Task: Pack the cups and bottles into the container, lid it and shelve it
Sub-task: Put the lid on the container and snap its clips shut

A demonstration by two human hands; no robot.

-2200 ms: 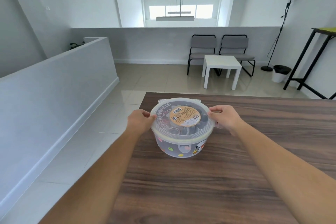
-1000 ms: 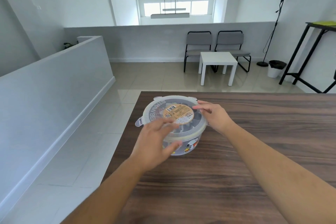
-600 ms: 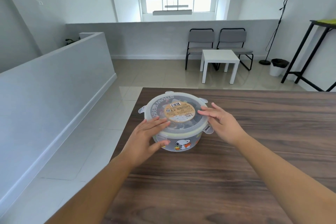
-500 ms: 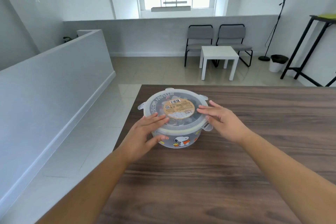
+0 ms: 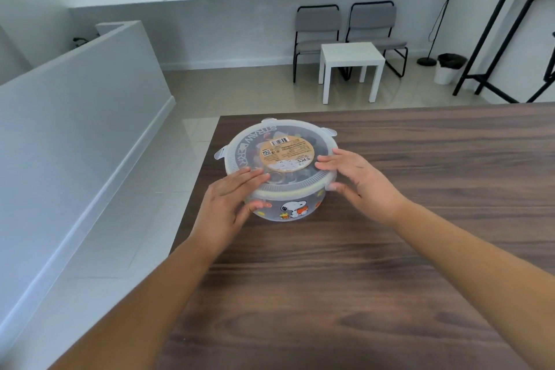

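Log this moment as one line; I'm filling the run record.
stage: lidding | round clear plastic container: on wooden table, translucent lid on | left hand: fingers on lid, thumb on wall | right hand: on lid rim

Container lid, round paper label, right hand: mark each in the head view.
container lid (image 5: 240,146), head view, on its ribbed translucent rim, left side.
round paper label (image 5: 286,153), head view, on the label's middle.
right hand (image 5: 365,180), head view, on the back of the hand.

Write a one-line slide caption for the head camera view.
Both hands, left hand and right hand, press the lid onto a round clear container near the corner of a wooden table.
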